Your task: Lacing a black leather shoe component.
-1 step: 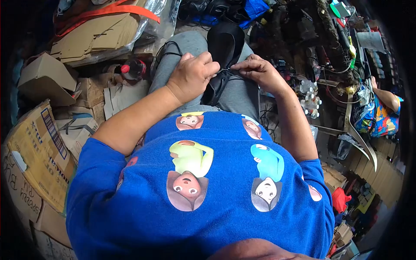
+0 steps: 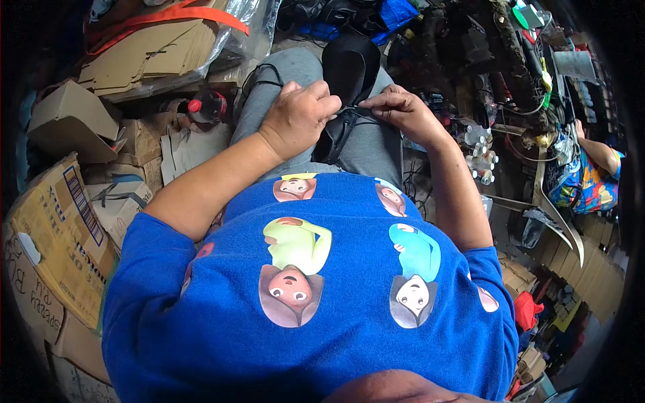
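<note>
A black shoe (image 2: 351, 62) lies lengthwise across my lap, its wide rounded end pointing away from me. Over its middle my left hand (image 2: 300, 114) is closed in a fist, back of the hand up, at a thin black cord. Facing it from the other side, my right hand (image 2: 401, 114) pinches the same cord between thumb and fingertips, close to the shoe. Small loops of cord lie between the hands, partly hidden by the fingers. More black cord (image 2: 267, 72) loops over my left thigh, on grey trousers (image 2: 295, 64).
Cardboard boxes (image 2: 70, 124) and flattened cardboard (image 2: 154, 64) crowd the left, beside a red-capped bottle (image 2: 207, 107). Small clear bottles (image 2: 481, 154) stand to the right, near cluttered shelves and a curved pale strip (image 2: 561, 225). Another person's arm (image 2: 598, 148) shows at far right.
</note>
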Tool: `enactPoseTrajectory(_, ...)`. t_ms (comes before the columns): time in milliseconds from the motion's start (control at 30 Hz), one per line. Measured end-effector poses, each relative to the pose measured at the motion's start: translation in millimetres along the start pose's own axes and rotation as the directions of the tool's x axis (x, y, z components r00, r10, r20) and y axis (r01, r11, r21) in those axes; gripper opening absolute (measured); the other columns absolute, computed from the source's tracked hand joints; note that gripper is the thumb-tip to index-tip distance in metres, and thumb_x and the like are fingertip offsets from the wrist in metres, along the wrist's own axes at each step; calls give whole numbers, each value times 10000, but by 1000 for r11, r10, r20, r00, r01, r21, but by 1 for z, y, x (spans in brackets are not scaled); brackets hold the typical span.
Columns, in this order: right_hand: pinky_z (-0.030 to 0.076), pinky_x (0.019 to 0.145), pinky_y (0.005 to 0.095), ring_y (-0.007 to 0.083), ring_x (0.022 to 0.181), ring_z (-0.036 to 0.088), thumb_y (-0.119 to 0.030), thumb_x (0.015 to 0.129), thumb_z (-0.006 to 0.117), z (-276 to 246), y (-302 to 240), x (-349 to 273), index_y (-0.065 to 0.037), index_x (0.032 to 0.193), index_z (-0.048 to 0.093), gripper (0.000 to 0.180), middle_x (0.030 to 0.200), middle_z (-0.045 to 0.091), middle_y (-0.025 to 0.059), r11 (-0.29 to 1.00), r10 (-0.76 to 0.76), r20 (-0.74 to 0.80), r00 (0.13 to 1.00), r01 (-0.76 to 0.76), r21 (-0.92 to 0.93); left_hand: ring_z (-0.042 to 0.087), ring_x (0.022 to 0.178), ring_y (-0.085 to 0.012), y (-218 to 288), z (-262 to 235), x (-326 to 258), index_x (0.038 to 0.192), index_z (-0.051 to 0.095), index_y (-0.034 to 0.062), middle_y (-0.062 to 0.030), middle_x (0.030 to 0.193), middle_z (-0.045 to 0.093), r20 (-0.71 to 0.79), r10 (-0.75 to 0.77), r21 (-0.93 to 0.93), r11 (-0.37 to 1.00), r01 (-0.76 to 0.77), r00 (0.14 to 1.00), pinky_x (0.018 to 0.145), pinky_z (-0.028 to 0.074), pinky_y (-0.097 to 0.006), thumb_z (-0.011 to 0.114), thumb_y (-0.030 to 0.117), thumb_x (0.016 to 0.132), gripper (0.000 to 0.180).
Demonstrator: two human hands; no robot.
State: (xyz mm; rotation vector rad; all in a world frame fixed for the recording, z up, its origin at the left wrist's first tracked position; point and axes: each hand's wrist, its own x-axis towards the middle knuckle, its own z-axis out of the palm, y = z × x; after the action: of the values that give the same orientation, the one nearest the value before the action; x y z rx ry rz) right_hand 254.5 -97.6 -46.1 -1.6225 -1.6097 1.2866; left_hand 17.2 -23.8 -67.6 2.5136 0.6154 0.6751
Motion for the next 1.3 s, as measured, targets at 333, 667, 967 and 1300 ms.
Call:
enactPoseTrajectory(333,415,715,224,98,762,486,-11,787,671,5,7,3,-130,1005,732,256,742,521,-19,999,-35,-37,999,35,-6,586,731,-256,-1,1,-3,786,566,97,-57,784,565,-49,21,-22,999,-22,999,666,427,-366,667,45,705,139)
enactPoseTrajectory(667,443,635,262,127,669,533,-35,755,710,23,-6,-2,-119,943,738,208,695,548,20,977,-135,-225,965,92,-192,597,744,-260,-3,0,-1,813,585,96,-67,781,584,9,5,-41,999,-5,1000,678,442,-366,680,128,750,119)
enactPoseTrajectory(967,444,654,299,185,662,564,-29,768,670,25,-22,-22,-123,973,721,232,719,557,62,980,-54,-256,965,2,-200,579,879,-264,-38,-57,4,940,560,15,-137,950,568,51,-287,-40,956,289,956,803,450,-362,575,41,788,155)
enactPoseTrajectory(1300,360,840,429,218,810,565,-80,790,637,40,-18,-41,-180,1078,683,309,783,556,43,789,-272,-299,915,34,-613,541,737,-189,1,-63,7,897,698,62,-78,727,511,133,-298,-199,926,320,945,691,447,-304,639,2,764,158)
